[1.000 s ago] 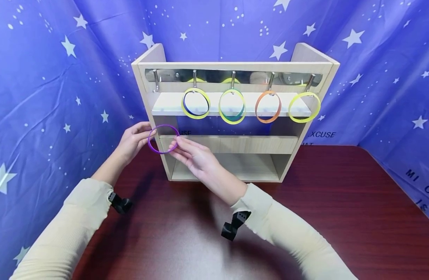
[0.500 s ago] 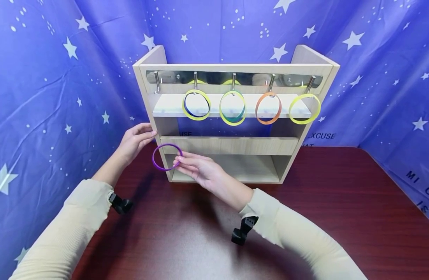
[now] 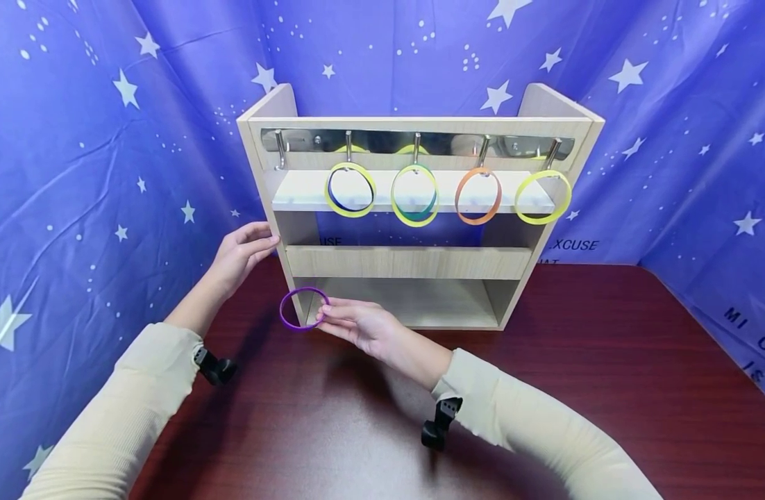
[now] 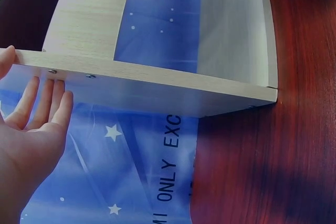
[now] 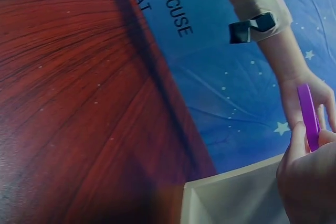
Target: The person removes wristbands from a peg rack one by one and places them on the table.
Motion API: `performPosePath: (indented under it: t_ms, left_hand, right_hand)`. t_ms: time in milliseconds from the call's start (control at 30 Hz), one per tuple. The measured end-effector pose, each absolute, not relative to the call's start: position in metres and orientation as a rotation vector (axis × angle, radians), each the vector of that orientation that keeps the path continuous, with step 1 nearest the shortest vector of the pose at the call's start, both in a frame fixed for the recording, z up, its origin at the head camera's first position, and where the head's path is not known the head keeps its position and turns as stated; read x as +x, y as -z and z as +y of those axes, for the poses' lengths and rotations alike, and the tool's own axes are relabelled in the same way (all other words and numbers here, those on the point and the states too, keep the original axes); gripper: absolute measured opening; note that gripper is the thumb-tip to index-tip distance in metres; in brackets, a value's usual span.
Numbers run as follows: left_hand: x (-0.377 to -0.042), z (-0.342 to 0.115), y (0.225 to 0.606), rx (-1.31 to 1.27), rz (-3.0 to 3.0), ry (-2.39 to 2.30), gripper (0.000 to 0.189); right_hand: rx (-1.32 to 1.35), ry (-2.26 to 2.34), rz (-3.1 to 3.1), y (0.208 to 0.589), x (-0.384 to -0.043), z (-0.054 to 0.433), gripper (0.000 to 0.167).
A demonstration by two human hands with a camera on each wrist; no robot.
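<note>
A thin purple ring [image 3: 304, 329] is pinched between the thumb and fingers of my right hand [image 3: 364, 328], held in front of the rack's lower left corner. Seen nearly edge-on in the right wrist view, the purple ring [image 5: 308, 114] looks like a flat band. My left hand [image 3: 237, 257] touches the left side of the pale wooden rack [image 3: 407, 262]. In the left wrist view, the fingers of my left hand [image 4: 31, 140] rest against the outer face of the side panel [image 4: 147, 90], with the thumb at its front edge.
A metal hook rail [image 3: 382, 142] runs along the rack's top. On its hooks hang a yellow-and-blue ring [image 3: 328, 198], a yellow-and-green ring [image 3: 395, 208], an orange ring [image 3: 498, 198] and a yellow ring [image 3: 567, 198]. The leftmost hook [image 3: 280, 149] is bare. Below lies a dark red table [image 3: 607, 361].
My right hand has lowered the purple ring from beside my left hand to the rack's bottom corner, moving slightly right. The left hand has stayed at the rack's side.
</note>
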State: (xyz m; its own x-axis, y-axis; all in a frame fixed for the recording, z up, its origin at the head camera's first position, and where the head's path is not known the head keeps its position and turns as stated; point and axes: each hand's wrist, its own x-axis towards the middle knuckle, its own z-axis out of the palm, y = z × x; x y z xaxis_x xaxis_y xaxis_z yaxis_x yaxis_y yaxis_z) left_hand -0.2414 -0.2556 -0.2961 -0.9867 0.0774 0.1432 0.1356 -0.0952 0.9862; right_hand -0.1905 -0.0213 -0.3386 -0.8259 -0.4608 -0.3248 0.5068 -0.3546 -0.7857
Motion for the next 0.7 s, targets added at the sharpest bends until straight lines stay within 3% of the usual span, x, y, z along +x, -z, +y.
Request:
performPosePath:
  t_ms: [700]
  left_hand:
    - [-0.243,-0.256,0.298,-0.275,-2.027,2.318,0.017]
  right_hand:
    - [0.118,2.052,1.389,0.394,-0.182,-0.03,0.042]
